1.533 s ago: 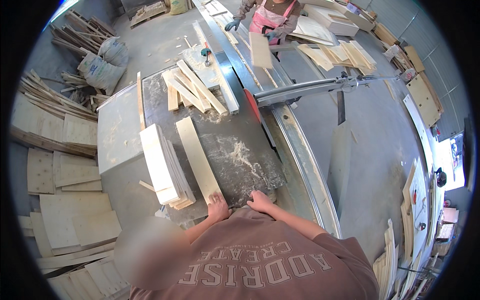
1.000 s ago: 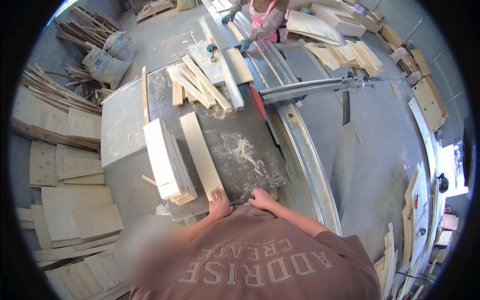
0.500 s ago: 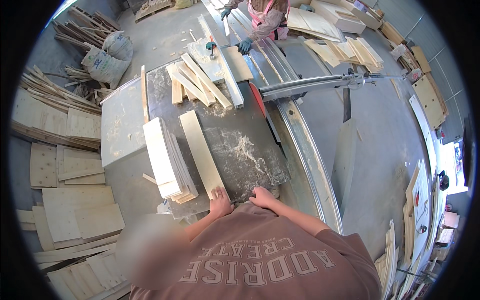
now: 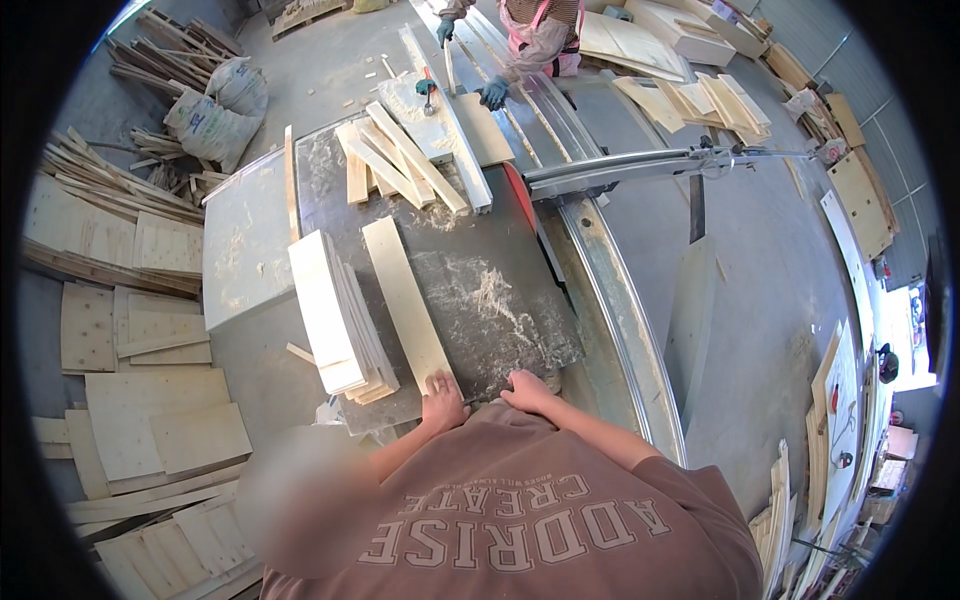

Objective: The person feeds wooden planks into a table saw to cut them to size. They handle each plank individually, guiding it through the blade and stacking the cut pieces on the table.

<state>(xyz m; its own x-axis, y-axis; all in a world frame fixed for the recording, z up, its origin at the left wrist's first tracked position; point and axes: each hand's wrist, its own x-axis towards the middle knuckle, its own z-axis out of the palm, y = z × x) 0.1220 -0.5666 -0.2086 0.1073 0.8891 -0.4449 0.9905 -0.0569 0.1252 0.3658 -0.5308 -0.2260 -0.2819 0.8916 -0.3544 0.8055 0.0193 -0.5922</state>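
Head camera, looking down: past my brown shirt (image 4: pixel 500 490), my left hand (image 4: pixel 443 402) lies over the near end of a pale, narrow wooden plank (image 4: pixel 405 295), fingers laid close together on its top (I cannot tell whether the thumb grips underneath). My right hand (image 4: pixel 527 391) is curled at the near edge of the dark desk (image 4: pixel 440 255), to the right of the plank; whether it pinches anything I cannot tell. The plank lies lengthwise away from me, with a stack of planks (image 4: pixel 325 320) on its left and sawdust (image 4: pixel 490 295) on its right. Beyond its far end, loose wooden strips (image 4: pixel 400 165) overlap beside a metal fence (image 4: pixel 455 150). Farther off, a gloved co-worker (image 4: pixel 540 40) holds a thin pale strip (image 4: pixel 449 65) in one hand, the other near a wooden board (image 4: pixel 485 130).
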